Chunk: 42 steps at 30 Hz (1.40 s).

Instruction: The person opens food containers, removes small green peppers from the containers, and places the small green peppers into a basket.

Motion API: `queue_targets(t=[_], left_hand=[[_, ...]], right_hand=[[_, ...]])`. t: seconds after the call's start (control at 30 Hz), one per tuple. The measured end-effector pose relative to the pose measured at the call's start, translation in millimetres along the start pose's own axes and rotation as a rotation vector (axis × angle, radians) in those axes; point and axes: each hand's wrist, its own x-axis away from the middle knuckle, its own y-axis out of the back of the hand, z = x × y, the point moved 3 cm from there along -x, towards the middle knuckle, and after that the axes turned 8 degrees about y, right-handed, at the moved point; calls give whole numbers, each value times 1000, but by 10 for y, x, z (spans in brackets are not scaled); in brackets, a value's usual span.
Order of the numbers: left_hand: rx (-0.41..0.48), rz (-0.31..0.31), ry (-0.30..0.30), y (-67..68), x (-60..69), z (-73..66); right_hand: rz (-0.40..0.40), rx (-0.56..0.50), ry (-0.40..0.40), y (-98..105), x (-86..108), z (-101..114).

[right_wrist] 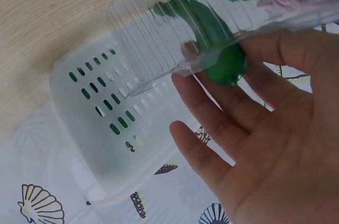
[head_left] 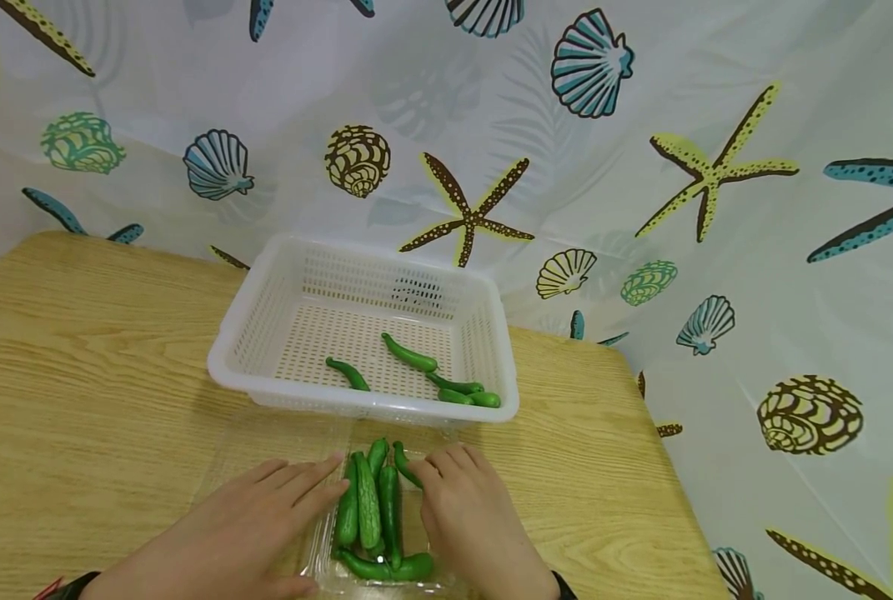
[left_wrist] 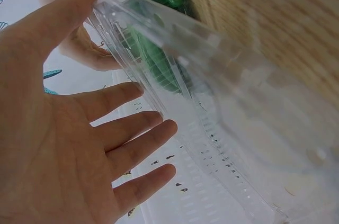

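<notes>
A clear plastic clamshell box [head_left: 320, 546] lies in front of me with several green chili peppers [head_left: 368, 504] in it, most lengthwise and one across the near end. My right hand [head_left: 470, 517] holds another green pepper [head_left: 406, 468] at the box's right side; in the right wrist view that pepper's blunt end [right_wrist: 228, 68] pokes out past the rim between thumb and fingers. My left hand [head_left: 258, 521] lies at the box's left edge, over the opened lid. Its fingers are straight and apart in the left wrist view, fingertips [left_wrist: 168, 127] near the clear wall [left_wrist: 135, 70], holding nothing.
Just behind the box stands a white perforated basket [head_left: 363, 406] with several green peppers [head_left: 410, 354] on its floor. Everything rests on a wood-grain table [head_left: 93, 358]. A white cloth [head_left: 491, 100] with shells and starfish hangs behind and to the right.
</notes>
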Motion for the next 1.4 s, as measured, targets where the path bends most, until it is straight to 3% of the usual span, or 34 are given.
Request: queue_targets(t=[0.23,0.43,0.77,0.97,1.4], left_hand=[[-2,-1,2,5,-9,-3],[23,51,26,5,-19,7],[-8,-17,2,8,-9,-8],[-13,-13,1,-2,-10,-11],[-11,4,2,3,-9,-12]], right_hand=[[-53,6,-29,5,3,-10],[-99,-18,-50,11,1,-15],[-154,-63,-49,27,0,-13],[-182,-77,-48,50,-2,-9],[-396,-57,1,157,-29,25]])
